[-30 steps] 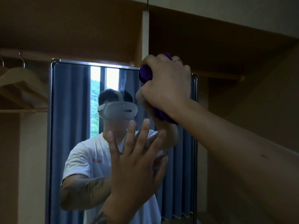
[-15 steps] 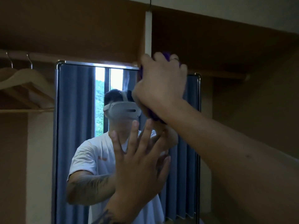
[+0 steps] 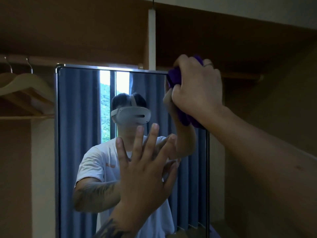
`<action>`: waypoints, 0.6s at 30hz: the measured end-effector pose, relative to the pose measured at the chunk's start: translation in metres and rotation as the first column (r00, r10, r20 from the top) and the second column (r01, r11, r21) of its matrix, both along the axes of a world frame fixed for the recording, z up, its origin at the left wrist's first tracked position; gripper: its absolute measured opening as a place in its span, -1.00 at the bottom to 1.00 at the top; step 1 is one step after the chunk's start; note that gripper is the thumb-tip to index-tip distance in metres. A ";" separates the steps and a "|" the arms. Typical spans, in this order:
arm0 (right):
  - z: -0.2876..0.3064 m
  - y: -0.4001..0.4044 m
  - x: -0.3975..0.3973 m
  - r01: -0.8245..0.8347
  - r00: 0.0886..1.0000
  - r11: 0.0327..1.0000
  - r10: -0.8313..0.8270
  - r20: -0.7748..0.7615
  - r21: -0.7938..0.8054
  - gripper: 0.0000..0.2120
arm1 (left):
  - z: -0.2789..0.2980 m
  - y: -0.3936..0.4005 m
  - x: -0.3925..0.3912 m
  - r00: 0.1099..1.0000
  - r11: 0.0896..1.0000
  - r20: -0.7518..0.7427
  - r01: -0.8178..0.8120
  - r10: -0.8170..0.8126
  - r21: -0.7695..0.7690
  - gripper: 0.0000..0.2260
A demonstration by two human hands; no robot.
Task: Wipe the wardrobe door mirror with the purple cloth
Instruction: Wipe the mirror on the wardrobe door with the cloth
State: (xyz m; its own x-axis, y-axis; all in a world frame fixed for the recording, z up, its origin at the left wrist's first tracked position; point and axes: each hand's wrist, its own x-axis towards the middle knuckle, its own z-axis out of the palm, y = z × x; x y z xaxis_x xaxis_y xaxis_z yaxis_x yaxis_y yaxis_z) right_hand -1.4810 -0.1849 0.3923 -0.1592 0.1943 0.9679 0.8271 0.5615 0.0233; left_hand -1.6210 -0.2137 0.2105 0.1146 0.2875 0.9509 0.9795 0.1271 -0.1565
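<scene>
Head view, looking forward at a wardrobe door mirror (image 3: 80, 152) with a thin metal frame. Right hand (image 3: 197, 93), fingers curled and clamped round a bunched purple cloth (image 3: 175, 78), holds it against the glass at the mirror's upper right corner; folds of the cloth show above the knuckles and hang below the heel of the hand. A ring (image 3: 207, 64) sits on one finger of this hand. Left hand (image 3: 145, 172), below and to the left of the right hand, has its fingers straight and spread apart, palm turned toward the glass; whether the palm touches the glass cannot be told. Reflected beyond the left hand are a person in a white T-shirt wearing a white headset, and blue curtains parted on a bright window. Well to the left of both hands, wooden hangers (image 3: 25, 88) hang from a rail beside the mirror's edge. Above the right hand, a pale vertical panel edge (image 3: 151, 38) divides the brown wardrobe interior.
</scene>
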 end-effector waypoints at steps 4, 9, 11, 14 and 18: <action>0.000 -0.011 -0.022 -0.004 0.998 1.000 0.003 -0.064 -0.011 -0.49 | 0.002 -0.005 0.002 1.000 0.999 0.009 0.006 -0.006 -0.047 -0.41; -0.002 -0.025 -0.053 -0.007 1.000 0.998 0.008 -0.017 0.057 -0.52 | 0.006 -0.022 -0.002 0.999 0.990 0.013 0.045 -0.044 -0.133 -0.43; -0.004 -0.023 -0.051 -0.026 1.000 0.998 0.027 -0.008 0.061 -0.53 | 0.007 -0.036 -0.013 0.993 0.989 0.055 0.109 -0.103 -0.103 -0.48; -0.012 -0.016 -0.042 -0.059 0.998 0.994 0.058 0.022 0.087 -0.47 | 0.011 -0.063 -0.045 0.979 0.994 0.172 0.100 -0.105 0.039 -0.50; -0.030 -0.011 -0.044 -0.251 0.963 0.962 0.259 -0.069 0.103 -0.41 | 0.027 -0.094 -0.087 0.905 0.970 0.401 0.049 -0.144 0.237 -0.43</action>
